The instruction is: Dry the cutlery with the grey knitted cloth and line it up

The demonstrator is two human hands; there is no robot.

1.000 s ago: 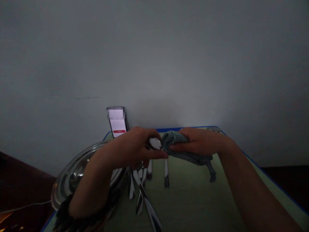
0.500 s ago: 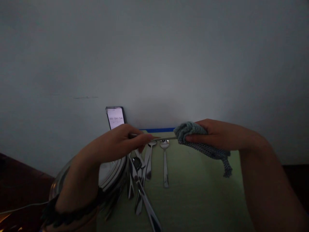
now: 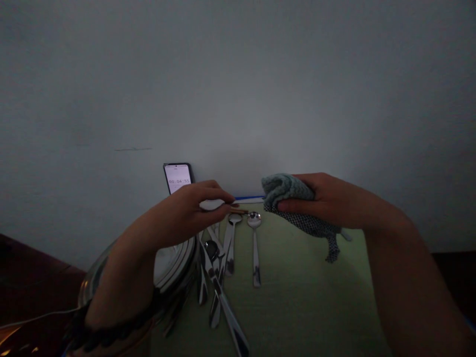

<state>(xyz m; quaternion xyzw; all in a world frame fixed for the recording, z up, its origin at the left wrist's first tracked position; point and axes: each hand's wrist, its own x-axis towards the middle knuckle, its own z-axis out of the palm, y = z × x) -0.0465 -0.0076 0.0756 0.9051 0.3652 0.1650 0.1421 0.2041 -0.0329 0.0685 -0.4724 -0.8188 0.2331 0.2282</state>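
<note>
My left hand (image 3: 186,210) pinches a metal utensil between thumb and fingers; a pale rounded end, which looks like a spoon's bowl, shows in the gap. Its thin handle (image 3: 250,200) runs right toward a folded grey-green knitted cloth (image 3: 288,188). My right hand (image 3: 327,201) is closed on this cloth, thumb in front, with a dark checkered part hanging below. Under the hands lies a single spoon (image 3: 255,248). Left of it, another spoon (image 3: 231,248) and a knife (image 3: 230,317) lie among several overlapping pieces of cutlery.
A stack of plates (image 3: 174,267) stands at the left, partly behind my left forearm. A phone (image 3: 178,177) showing a running timer leans against the grey wall (image 3: 238,89). The pale green tabletop (image 3: 297,297) meets the wall. A white cable (image 3: 40,317) runs at the far left.
My right hand and the cloth have shifted slightly left and up. The left hand has tilted the utensil, so its pale rounded end now shows. The loose cutlery lies as before.
</note>
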